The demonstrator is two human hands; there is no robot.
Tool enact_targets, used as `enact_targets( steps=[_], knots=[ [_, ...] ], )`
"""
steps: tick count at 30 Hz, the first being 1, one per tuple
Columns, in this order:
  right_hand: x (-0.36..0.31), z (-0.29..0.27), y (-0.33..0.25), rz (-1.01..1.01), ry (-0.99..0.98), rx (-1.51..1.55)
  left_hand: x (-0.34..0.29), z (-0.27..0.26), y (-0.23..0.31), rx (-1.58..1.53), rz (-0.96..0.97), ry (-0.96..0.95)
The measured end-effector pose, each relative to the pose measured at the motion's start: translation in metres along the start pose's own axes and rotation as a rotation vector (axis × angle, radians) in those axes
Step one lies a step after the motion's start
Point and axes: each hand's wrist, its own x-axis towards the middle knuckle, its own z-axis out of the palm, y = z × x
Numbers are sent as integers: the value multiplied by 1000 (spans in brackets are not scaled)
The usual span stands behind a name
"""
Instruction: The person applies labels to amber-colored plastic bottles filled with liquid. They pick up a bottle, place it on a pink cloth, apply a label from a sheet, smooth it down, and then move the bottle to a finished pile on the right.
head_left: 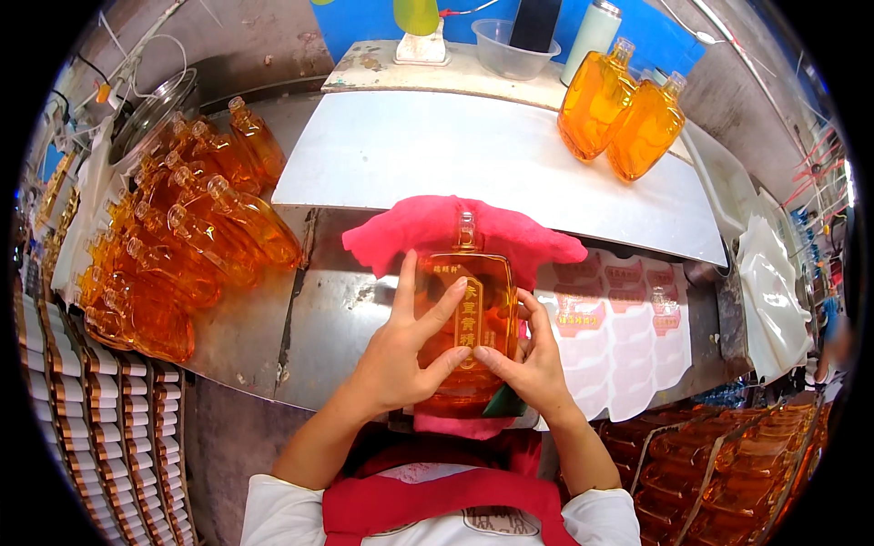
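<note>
- The bottle (502, 282) is in the middle of the frame over a pink cloth (401, 233), neck toward the top; whether it lies flat or tilts cannot be told.
- The left hand (401, 355) is spread wide, thumb and one finger on the bottle's front. The right hand (539, 359) is half curled around the right side, thumb on the front; between them the hands steady the bottle.
- A gold-printed label (471, 314) is on the front and looks in place; smoothing its edges may be what is left here.
- The sheet (619, 364) right of centre still carries printed pieces in its upper rows, so more seem to remain.
- Two bottles (592, 105) at upper right show no label.
- Open room: the worktop (337, 305) left of the cloth and the white board (428, 155) above it. The left stack (209, 241) and the sheet bound sideways moves.
</note>
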Motion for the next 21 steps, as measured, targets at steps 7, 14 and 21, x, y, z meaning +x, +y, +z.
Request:
enact_targets(
  steps=[7, 14, 21],
  knots=[
    [0, 1, -5, 23, -28, 48, 0, -1, 0, -15, -33, -15],
    [-1, -2, -11, 59, -12, -48, -2, -4, -1, 1, -47, -16],
    [14, -93, 27, 692, 204, 668, 0, -3, -2, 8, -53, -23]
  ],
)
